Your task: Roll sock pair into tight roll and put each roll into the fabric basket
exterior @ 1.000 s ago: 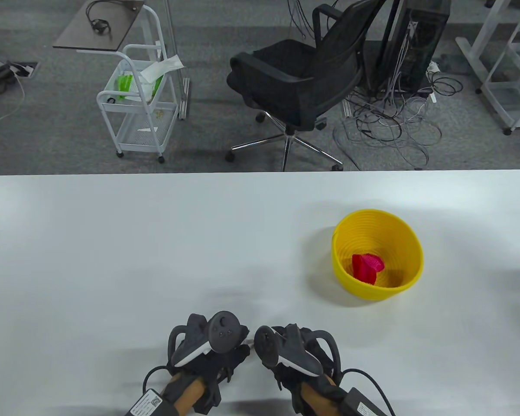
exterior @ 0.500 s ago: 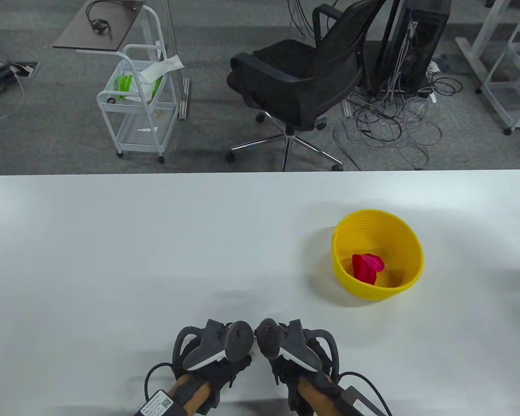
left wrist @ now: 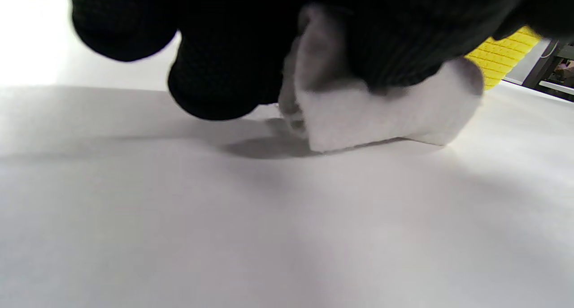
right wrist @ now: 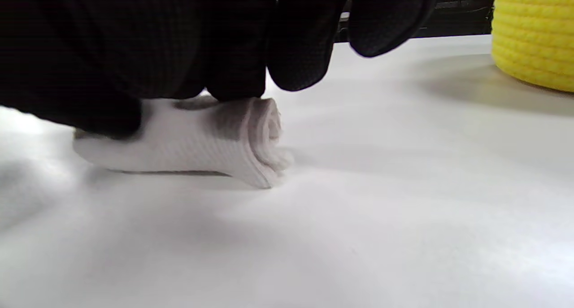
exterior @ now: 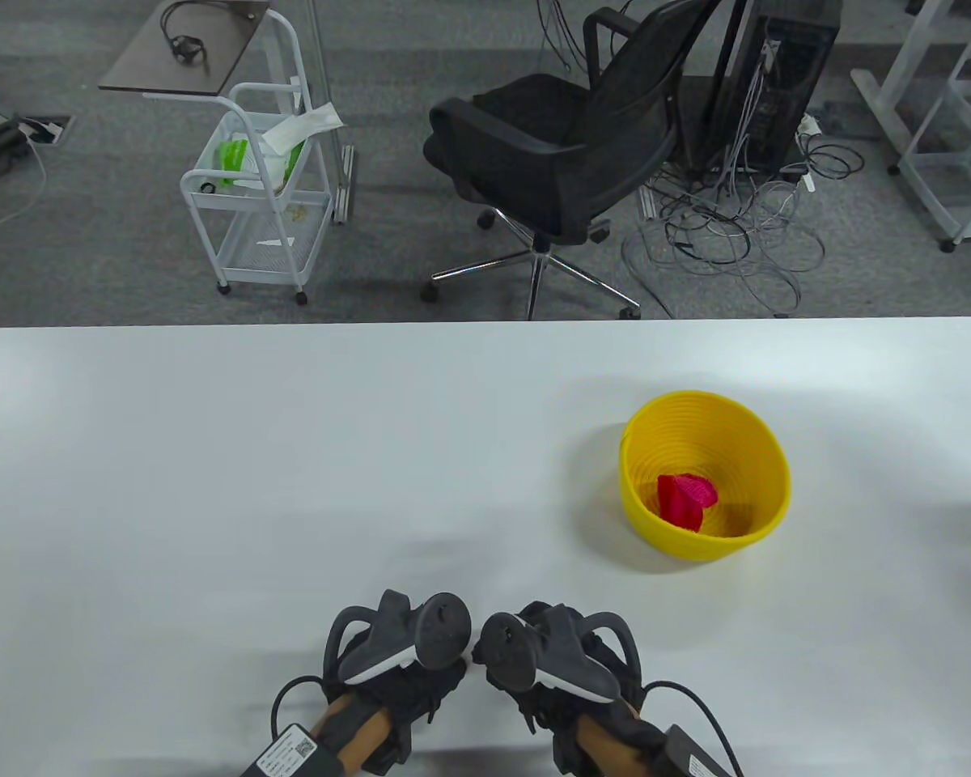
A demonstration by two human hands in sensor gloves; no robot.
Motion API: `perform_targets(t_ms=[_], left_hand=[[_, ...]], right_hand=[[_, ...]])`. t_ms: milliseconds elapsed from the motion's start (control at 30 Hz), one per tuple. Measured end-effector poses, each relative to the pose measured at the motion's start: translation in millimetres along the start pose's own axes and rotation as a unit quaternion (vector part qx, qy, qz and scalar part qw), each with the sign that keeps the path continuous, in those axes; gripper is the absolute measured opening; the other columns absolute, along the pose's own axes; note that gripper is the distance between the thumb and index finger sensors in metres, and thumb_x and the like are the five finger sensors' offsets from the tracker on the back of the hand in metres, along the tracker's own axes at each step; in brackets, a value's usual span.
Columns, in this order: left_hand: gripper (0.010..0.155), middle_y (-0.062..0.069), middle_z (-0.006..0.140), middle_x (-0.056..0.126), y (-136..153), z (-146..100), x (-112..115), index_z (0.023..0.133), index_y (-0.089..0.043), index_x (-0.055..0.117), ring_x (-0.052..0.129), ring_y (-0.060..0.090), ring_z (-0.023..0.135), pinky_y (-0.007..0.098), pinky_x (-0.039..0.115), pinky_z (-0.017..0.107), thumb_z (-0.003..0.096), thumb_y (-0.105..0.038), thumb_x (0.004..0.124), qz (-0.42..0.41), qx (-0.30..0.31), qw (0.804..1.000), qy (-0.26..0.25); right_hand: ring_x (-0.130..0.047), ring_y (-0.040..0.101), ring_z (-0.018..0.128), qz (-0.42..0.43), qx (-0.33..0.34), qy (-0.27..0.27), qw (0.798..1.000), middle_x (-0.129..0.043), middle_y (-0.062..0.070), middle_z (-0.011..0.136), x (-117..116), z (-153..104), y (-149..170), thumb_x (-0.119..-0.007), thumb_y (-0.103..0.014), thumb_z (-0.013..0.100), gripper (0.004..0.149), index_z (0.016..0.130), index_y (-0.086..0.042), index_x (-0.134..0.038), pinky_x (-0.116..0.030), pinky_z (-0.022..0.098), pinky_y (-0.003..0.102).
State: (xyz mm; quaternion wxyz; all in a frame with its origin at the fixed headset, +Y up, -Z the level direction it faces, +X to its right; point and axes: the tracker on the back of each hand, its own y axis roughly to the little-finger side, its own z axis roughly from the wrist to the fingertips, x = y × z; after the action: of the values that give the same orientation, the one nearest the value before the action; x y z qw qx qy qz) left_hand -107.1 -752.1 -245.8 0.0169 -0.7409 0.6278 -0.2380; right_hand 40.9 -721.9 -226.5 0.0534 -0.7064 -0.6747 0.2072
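White sock roll (right wrist: 202,137): on the white table (exterior: 210,486) at its near edge, under both hands. Left hand (exterior: 400,672) and right hand (exterior: 554,668): side by side, fingers curled onto the roll, apparently gripping it. Yellow basket (exterior: 765,453): well apart, containing a red sock roll (exterior: 684,499).

Hands: the left hand (exterior: 404,655) and right hand (exterior: 546,660) sat side by side at the table's (exterior: 210,486) near edge.
Sock roll: the white roll (right wrist: 188,140) lay on the table under both hands, apparently between them.
Basket: the basket (exterior: 769,461) stood farther back, to the right.
In the basket: another roll (exterior: 684,500).
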Motion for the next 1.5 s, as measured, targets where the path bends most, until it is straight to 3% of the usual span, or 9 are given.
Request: perform_targets(t_ms=[200,400,767,967,1100,1267,1367,1433,1500], left_hand=[[0.060,0.007,0.083,0.090,7,-3,-4,0.091,-0.024,0.081,0.099,0.025,0.057,0.046,0.078,0.045,0.0373,-0.050,0.077,-0.034,-0.006,0.999,-0.038],[0.055,0.005,0.093,0.083,10,-10,-15,0.091,-0.040,0.080,0.096,0.026,0.065,0.047,0.076,0.048,0.0370,-0.049,0.080,-0.039,-0.008,0.997,-0.067],[0.057,0.006,0.100,0.073,16,2,3,0.095,-0.038,0.073,0.087,0.028,0.075,0.048,0.071,0.054,0.0389,-0.050,0.075,-0.017,-0.045,0.999,-0.003],[0.059,0.006,0.101,0.070,16,2,3,0.096,-0.039,0.072,0.084,0.028,0.078,0.048,0.069,0.055,0.0385,-0.051,0.075,-0.020,-0.043,0.999,0.002],[0.064,0.005,0.105,0.064,24,-1,-3,0.098,-0.036,0.068,0.080,0.028,0.083,0.048,0.068,0.057,0.0378,-0.055,0.073,-0.073,-0.042,0.996,0.000],[0.065,0.009,0.108,0.064,40,-7,-13,0.098,-0.044,0.068,0.082,0.031,0.084,0.050,0.069,0.056,0.0362,-0.061,0.074,-0.189,-0.018,0.982,-0.011],[0.067,0.011,0.107,0.067,46,-8,-14,0.099,-0.047,0.065,0.088,0.032,0.081,0.050,0.071,0.055,0.0352,-0.065,0.073,-0.248,-0.003,0.969,-0.001],[0.064,0.010,0.098,0.082,48,-8,-12,0.098,-0.045,0.065,0.096,0.031,0.072,0.050,0.074,0.052,0.0369,-0.062,0.074,-0.331,0.010,0.943,0.028],[0.058,0.009,0.088,0.088,48,-8,-10,0.094,-0.039,0.072,0.100,0.027,0.061,0.049,0.077,0.047,0.0382,-0.054,0.078,-0.419,0.011,0.908,0.017]], right_hand=[[-0.084,0.019,0.090,0.023,-0.035,-0.021,0.999,-0.082,-0.013,0.096,-9,9,13,-0.086,-0.047,0.038,0.048,0.085,-0.040,-0.079,-0.069,0.067,0.053],[-0.081,0.020,0.093,0.049,-0.054,-0.036,0.997,-0.076,-0.013,0.101,-18,15,21,-0.085,-0.048,0.039,0.054,0.091,-0.040,-0.072,-0.068,0.067,0.053],[-0.072,0.021,0.099,0.028,-0.072,-0.046,0.996,-0.066,-0.012,0.108,-32,21,15,-0.079,-0.053,0.040,0.063,0.098,-0.042,-0.057,-0.064,0.070,0.052],[-0.088,0.019,0.083,0.024,-0.067,-0.033,0.997,-0.084,-0.002,0.094,-29,22,9,-0.082,-0.048,0.039,0.059,0.095,-0.032,-0.069,-0.071,0.065,0.051],[-0.091,0.020,0.078,0.093,-0.060,-0.062,0.992,-0.089,0.000,0.089,-23,22,18,-0.082,-0.045,0.039,0.057,0.093,-0.027,-0.073,-0.072,0.063,0.051],[-0.090,0.020,0.078,0.200,-0.035,-0.061,0.977,-0.089,0.000,0.089,-7,17,36,-0.083,-0.045,0.039,0.056,0.092,-0.028,-0.074,-0.072,0.064,0.051],[-0.090,0.021,0.078,0.279,-0.003,-0.070,0.958,-0.089,0.000,0.088,1,13,42,-0.083,-0.044,0.039,0.056,0.092,-0.028,-0.074,-0.071,0.064,0.052],[-0.090,0.021,0.078,0.305,0.006,-0.065,0.950,-0.089,0.001,0.088,4,11,44,-0.083,-0.043,0.039,0.056,0.092,-0.027,-0.075,-0.071,0.064,0.052],[-0.091,0.021,0.078,0.319,0.010,-0.062,0.946,-0.089,0.000,0.089,4,10,46,-0.083,-0.044,0.039,0.056,0.092,-0.028,-0.075,-0.072,0.064,0.052]])
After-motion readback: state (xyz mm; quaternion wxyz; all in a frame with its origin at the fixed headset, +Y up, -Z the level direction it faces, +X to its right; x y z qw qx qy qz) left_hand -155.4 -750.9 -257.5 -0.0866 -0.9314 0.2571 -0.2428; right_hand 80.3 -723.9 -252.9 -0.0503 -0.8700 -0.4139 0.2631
